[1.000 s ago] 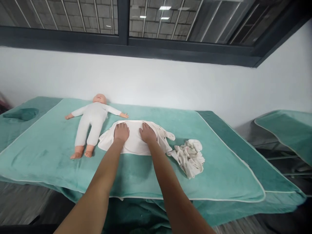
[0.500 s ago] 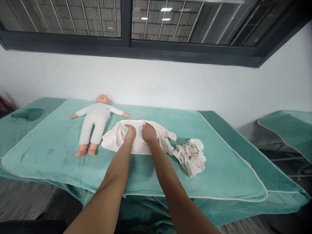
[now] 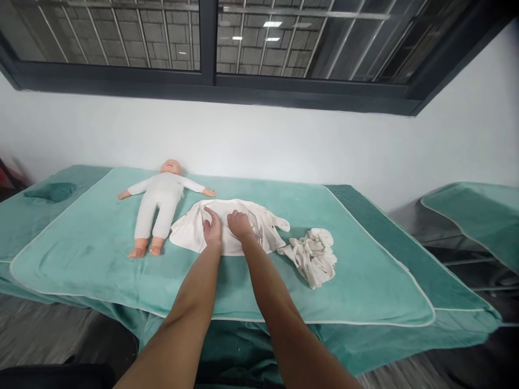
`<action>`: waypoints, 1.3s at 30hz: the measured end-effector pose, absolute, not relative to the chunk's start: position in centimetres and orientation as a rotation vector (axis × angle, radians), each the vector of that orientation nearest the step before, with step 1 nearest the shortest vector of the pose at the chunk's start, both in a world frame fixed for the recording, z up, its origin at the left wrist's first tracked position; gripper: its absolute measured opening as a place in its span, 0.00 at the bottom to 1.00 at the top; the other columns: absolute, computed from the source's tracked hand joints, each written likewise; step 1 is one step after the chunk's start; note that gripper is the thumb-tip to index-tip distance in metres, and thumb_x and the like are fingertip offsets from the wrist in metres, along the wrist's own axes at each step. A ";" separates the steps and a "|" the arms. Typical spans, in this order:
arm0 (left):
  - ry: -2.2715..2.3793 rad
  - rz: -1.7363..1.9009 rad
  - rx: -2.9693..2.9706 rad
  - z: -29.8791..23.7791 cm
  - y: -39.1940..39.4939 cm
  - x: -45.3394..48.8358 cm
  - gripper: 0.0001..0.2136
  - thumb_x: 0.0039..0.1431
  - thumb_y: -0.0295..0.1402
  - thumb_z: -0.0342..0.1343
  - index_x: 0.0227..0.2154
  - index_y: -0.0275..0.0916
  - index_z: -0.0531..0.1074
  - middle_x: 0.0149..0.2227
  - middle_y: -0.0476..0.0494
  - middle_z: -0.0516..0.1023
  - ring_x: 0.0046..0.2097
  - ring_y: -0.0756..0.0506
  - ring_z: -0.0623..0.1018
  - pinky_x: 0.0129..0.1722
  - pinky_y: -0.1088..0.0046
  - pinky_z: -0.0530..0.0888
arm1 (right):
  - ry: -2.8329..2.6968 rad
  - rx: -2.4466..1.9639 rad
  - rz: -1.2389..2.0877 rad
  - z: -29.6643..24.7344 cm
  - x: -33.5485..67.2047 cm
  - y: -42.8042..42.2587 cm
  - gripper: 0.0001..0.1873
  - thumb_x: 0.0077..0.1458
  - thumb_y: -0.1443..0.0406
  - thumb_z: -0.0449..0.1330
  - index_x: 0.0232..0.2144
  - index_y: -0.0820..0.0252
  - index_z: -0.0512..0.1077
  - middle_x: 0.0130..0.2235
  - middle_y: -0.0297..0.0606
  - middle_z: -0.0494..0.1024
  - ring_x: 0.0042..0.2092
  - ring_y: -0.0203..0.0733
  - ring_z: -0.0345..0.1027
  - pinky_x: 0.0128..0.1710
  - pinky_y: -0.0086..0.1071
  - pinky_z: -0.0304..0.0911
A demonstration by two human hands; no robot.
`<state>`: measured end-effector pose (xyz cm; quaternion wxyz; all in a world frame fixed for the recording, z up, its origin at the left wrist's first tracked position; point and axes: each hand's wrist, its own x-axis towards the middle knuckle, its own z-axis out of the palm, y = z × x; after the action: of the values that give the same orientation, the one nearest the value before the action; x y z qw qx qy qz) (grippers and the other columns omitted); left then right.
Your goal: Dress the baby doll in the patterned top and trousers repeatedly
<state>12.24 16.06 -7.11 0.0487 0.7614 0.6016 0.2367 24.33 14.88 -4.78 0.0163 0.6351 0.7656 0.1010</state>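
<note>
A white baby garment (image 3: 190,229) lies spread on the light green towel (image 3: 101,254) in the middle of the bed. My left hand (image 3: 211,229) rests on its middle with fingers stretched out, edge-on, pressing the cloth. Right beside it my right hand (image 3: 239,225) lies on the garment with its fingers curled down onto the fabric. To the left, a baby doll (image 3: 156,204) in a white suit lies on its back, arms spread, head toward the wall.
A crumpled printed white cloth (image 3: 314,256) sits just right of the garment. A dark green pillow (image 3: 51,190) lies at the far left. A second bed with a green cover (image 3: 478,216) stands at the right. The white wall runs behind the bed.
My left hand has slid right from the garment's left part to its middle, next to my right hand, and turned edge-on. The garment's left side is bunched up.
</note>
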 end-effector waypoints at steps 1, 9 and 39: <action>1.841 0.737 2.303 -7.2 15.9 12.0 0.27 0.63 0.23 0.42 0.65 0.25 0.59 0.64 0.24 0.66 0.73 0.32 0.54 0.67 0.45 0.64 | 2.366 1.987 0.315 -4.8 24.2 14.8 0.19 0.65 0.75 0.41 0.46 0.70 0.71 0.45 0.58 0.73 0.43 0.50 0.70 0.39 0.40 0.61; 1.928 0.921 2.151 -7.9 15.1 10.2 0.28 0.61 0.18 0.41 0.65 0.23 0.59 0.62 0.23 0.70 0.71 0.35 0.60 0.66 0.46 0.66 | 2.303 2.049 0.297 -4.4 23.6 14.1 0.18 0.65 0.75 0.43 0.46 0.69 0.71 0.45 0.58 0.74 0.43 0.50 0.72 0.39 0.41 0.64; 1.808 1.133 1.798 -7.1 15.1 11.0 0.33 0.59 0.16 0.40 0.69 0.19 0.46 0.68 0.19 0.59 0.73 0.35 0.52 0.68 0.48 0.63 | 2.820 1.936 0.361 -6.5 37.0 0.5 0.10 0.58 0.75 0.54 0.32 0.59 0.73 0.33 0.41 0.76 0.40 0.46 0.65 0.47 0.39 0.57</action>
<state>10.99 15.10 -7.11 0.1745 0.6345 0.6380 0.3999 37.01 0.47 -6.46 -0.1484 0.5566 0.8108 0.1038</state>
